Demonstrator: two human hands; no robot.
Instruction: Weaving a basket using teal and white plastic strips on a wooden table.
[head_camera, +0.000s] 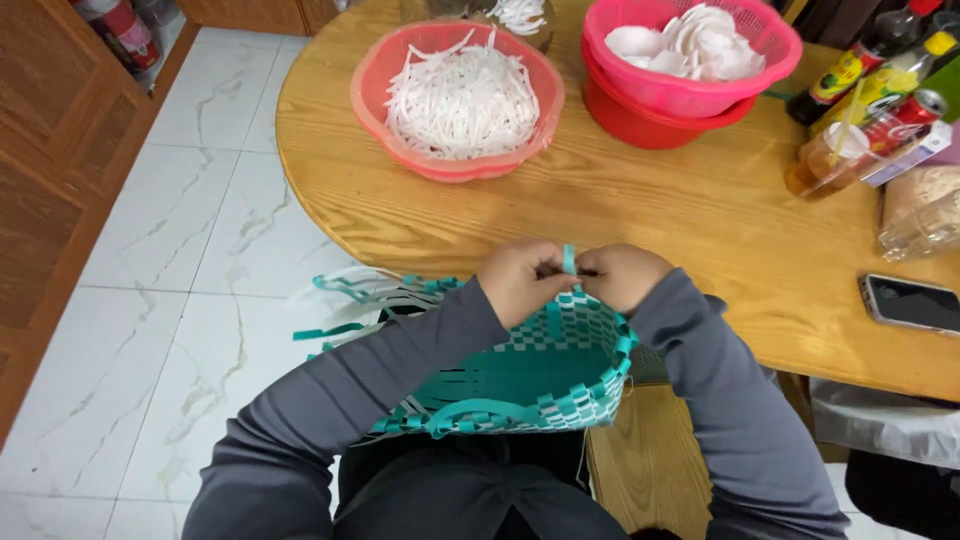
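A half-woven basket (540, 375) of teal and white plastic strips rests on my lap, against the edge of a round wooden table (690, 215). My left hand (520, 278) and my right hand (622, 275) meet at its far rim. Both pinch one upright teal strip (568, 260) between their fingertips. Loose strip ends (345, 300) fan out to the left of the basket. Grey sleeves cover both my arms.
On the table stand a coral basin (375, 90) of white shreds and a pink colander (770, 50) of white slices set in a red bowl. Sauce bottles (865, 60), a can, a plastic cup and bags crowd the right. A phone (910, 302) lies near the edge.
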